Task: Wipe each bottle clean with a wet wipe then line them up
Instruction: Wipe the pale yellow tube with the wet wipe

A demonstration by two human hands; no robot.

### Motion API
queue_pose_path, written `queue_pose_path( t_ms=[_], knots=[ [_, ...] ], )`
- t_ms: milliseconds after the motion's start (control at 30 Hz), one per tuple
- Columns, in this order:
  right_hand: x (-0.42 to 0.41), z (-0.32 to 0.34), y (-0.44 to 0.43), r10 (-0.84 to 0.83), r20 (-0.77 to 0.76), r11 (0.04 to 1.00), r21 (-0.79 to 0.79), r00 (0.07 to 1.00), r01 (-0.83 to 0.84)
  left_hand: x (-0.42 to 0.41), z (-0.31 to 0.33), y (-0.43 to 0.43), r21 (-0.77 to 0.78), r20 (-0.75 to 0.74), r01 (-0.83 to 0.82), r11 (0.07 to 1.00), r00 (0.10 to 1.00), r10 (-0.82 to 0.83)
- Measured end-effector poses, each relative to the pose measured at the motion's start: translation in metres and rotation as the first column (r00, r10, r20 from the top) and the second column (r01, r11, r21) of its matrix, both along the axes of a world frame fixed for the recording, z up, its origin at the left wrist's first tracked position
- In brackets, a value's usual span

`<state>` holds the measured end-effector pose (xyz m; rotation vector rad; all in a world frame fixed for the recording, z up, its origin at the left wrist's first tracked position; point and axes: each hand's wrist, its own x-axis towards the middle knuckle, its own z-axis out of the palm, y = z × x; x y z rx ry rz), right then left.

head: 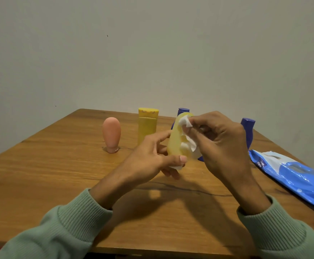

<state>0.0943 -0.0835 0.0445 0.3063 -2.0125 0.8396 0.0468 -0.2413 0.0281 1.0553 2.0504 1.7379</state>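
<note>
Your wooden table carries five things. Take the yellow bottle, upright with its flat cap on top, as your mark. Near it on the left stands the pink bottle, narrow end down. Just to its right stands a blue bottle, of which only the top shows plainly. Farther right stands a second blue bottle. Well to the right and nearer to you, the blue wipes pack lies flat.

Wood-grain table, a dull satin finish. Pale yellow bottle: smooth, translucent plastic. Wet wipe: soft white crumpled fabric. Peach bottle looks matt, blue bottle glossier. Wipes pack: shiny plastic film. Sleeves: ribbed green knit.
</note>
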Motion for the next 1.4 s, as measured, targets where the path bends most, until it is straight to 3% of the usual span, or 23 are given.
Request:
queue_pose_path(
  t_ms=[133, 267, 433, 567, 733, 867, 967, 1067, 1133, 1233, 1400],
  knots=[
    [0.001, -0.003, -0.005, 0.055, 0.024, 0.995, 0.083, 0.998, -0.057, 0.000, -0.002, 0.001, -0.026, -0.075, -0.089, 0.996, 0.993, 0.086],
    [0.000, 0.003, 0.007, -0.047, -0.059, 0.999, 0.026, 0.997, 0.048, 0.001, 0.001, 0.000, -0.151, -0.106, -0.052, 0.987, 0.994, 0.036],
    [0.001, -0.002, -0.003, 0.044, -0.007, 0.993, 0.106, 0.999, -0.043, 0.005, -0.001, 0.005, -0.051, -0.097, -0.108, 0.993, 0.990, 0.102],
    [0.001, 0.002, 0.004, -0.018, -0.056, 0.999, 0.050, 0.998, 0.021, -0.001, 0.003, -0.002, -0.207, -0.132, -0.066, 0.976, 0.990, 0.039],
    [0.002, -0.003, -0.005, 0.029, -0.026, 0.994, 0.110, 0.999, -0.026, 0.000, 0.001, 0.001, -0.159, -0.166, -0.117, 0.980, 0.982, 0.090],
    [0.001, -0.002, 0.000, -0.033, -0.049, 0.994, 0.099, 0.998, 0.038, -0.004, 0.003, -0.004, -0.261, -0.232, -0.134, 0.956, 0.970, 0.072],
    [0.001, -0.002, -0.001, -0.074, -0.089, 0.993, 0.084, 0.993, 0.082, -0.005, 0.003, -0.002, -0.233, -0.233, -0.146, 0.961, 0.968, 0.090],
    [0.003, -0.006, -0.007, -0.006, -0.020, 0.991, 0.134, 1.000, 0.008, -0.004, -0.002, 0.001, -0.183, -0.249, -0.164, 0.969, 0.962, 0.115],
    [0.003, -0.007, -0.006, 0.018, 0.011, 0.987, 0.156, 1.000, -0.020, -0.005, -0.004, 0.001, -0.229, -0.280, -0.182, 0.956, 0.953, 0.114],
    [0.002, -0.003, 0.002, -0.060, -0.041, 0.991, 0.115, 0.997, 0.064, -0.006, -0.003, -0.001, -0.297, -0.294, -0.180, 0.938, 0.952, 0.090],
    [0.004, -0.004, -0.005, -0.044, -0.023, 0.989, 0.138, 0.999, 0.047, -0.004, -0.005, 0.002, -0.233, -0.296, -0.179, 0.956, 0.949, 0.105]
  ],
)
